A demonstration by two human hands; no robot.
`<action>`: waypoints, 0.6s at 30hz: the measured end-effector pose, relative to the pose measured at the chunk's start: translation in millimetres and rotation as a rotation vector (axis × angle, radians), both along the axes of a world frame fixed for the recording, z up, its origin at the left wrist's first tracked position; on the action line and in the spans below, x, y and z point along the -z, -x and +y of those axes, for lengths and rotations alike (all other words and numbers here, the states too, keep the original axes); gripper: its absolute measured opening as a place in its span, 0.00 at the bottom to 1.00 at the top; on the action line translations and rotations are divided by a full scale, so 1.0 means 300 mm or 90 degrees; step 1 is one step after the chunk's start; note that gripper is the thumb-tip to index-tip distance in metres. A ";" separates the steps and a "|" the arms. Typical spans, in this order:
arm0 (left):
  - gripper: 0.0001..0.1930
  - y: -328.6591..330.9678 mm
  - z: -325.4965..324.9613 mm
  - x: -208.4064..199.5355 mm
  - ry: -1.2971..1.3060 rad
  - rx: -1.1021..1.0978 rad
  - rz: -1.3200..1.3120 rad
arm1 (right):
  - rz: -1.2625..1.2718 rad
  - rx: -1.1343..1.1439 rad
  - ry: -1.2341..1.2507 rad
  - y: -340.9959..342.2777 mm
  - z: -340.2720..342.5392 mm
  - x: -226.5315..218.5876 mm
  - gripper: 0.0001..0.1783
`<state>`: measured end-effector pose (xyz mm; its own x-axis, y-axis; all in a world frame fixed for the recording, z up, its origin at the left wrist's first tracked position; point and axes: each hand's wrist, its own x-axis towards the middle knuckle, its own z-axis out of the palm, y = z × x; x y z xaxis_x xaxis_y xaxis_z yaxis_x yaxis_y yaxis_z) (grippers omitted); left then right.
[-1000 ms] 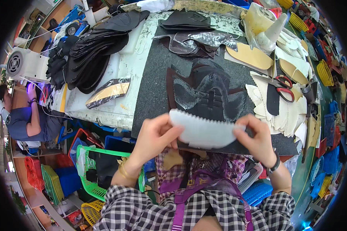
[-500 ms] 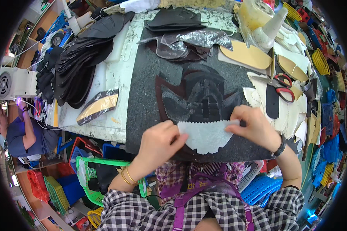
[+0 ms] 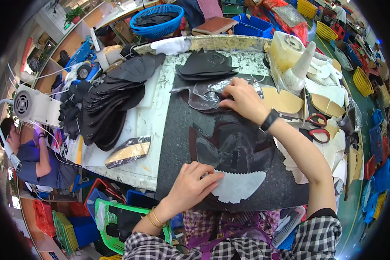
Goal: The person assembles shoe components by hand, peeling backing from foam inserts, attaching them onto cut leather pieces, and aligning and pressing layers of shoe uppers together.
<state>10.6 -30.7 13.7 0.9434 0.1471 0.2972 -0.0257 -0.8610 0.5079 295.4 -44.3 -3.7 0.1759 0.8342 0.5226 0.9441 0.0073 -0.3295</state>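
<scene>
My left hand point(image 3: 193, 186) pinches the left end of a white, zigzag-edged lining piece point(image 3: 239, 186), close to the near edge of the dark mat point(image 3: 173, 151). Just beyond that piece lies a flat, dark shoe-upper piece point(image 3: 229, 145) with a brown-red margin. Stretched out to the far side, my right hand point(image 3: 245, 100) has thumb and fingers closed at the dark pieces under shiny plastic film point(image 3: 199, 95). Its fingertips rest at the film's edge; what exactly they grip is partly hidden. Behind stands a pile of black cut pieces point(image 3: 206, 65).
Stacked black pieces point(image 3: 112, 95) fan out at left, near a film-covered tan strip point(image 3: 129, 151). Red-handled scissors point(image 3: 318, 128) lie at right by cream pieces point(image 3: 329, 151). A yellowish container with a white cone point(image 3: 301, 60) stands far right. A co-worker point(image 3: 34, 151) sits at left.
My right hand has let go of the white piece's right end and reached to the film-covered pieces. My left hand keeps its hold. The view has tilted up, showing more beyond the table.
</scene>
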 end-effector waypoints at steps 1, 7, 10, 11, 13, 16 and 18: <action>0.16 -0.008 0.010 0.004 -0.007 0.002 -0.002 | -0.002 0.002 -0.007 -0.036 0.018 0.001 0.12; 0.39 -0.008 0.098 -0.005 0.597 -0.146 -0.229 | 0.447 -0.216 0.132 0.067 -0.038 -0.333 0.10; 0.37 -0.100 0.118 -0.013 0.752 -0.095 -0.349 | 0.622 -0.253 0.184 0.148 -0.094 -0.413 0.10; 0.33 -0.117 0.110 -0.005 0.869 -0.062 -0.339 | 0.618 -0.254 0.184 0.174 -0.101 -0.417 0.10; 0.32 -0.107 0.093 -0.015 0.982 -0.028 -0.332 | 0.673 -0.299 0.177 0.223 -0.110 -0.426 0.06; 0.50 -0.062 0.020 -0.026 1.306 0.215 -0.189 | 0.666 -0.217 0.167 0.211 -0.132 -0.406 0.06; 0.45 -0.005 -0.013 0.007 1.217 0.206 -0.178 | 0.635 -0.132 0.184 0.190 -0.148 -0.394 0.06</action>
<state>12.1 -34.7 11.5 0.9591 0.2628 0.1049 -0.2747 0.7760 0.5677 238.5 -88.6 114.4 0.2553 0.9669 -0.0029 0.2341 -0.0648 -0.9700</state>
